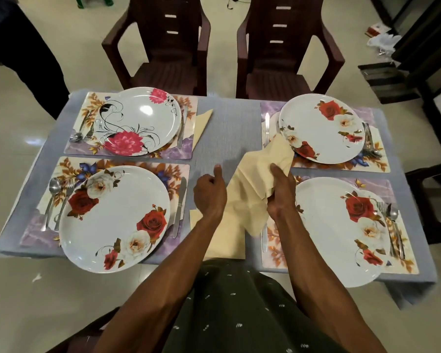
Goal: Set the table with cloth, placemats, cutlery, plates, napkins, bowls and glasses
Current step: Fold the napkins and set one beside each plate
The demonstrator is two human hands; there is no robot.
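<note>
Cloth: grey-blue woven tablecloth (228, 123) covering the table, bare down its middle strip
Placemats: four floral purple-and-cream rectangular placemats, one per setting; far-left placemat (189, 104) and near-left placemat (181, 169) show at their corners
Plates: four round white plates; far-left plate with pink flowers (143, 115), the other three with red and white roses: near-left plate (117, 215), far-right plate (323, 138), near-right plate (326, 240)
Cutlery: steel table knife (180, 207) just right of the near-left plate; spoon and fork (54, 200) on its left; similar sets beside the other plates
Napkins: folded cream napkin (201, 123) lying beside the far-left placemat; loose cream napkin (260, 179) held over the middle strip, its upper edge overlapping the far-right plate's rim
Right hand (281, 192): fingers curled round the loose cream napkin, gripping it
Left hand (209, 194): loosely fisted with the thumb raised, holding nothing that can be seen, just left of the napkin
Chairs: two dark brown plastic chairs (163, 47) at the far side
</note>
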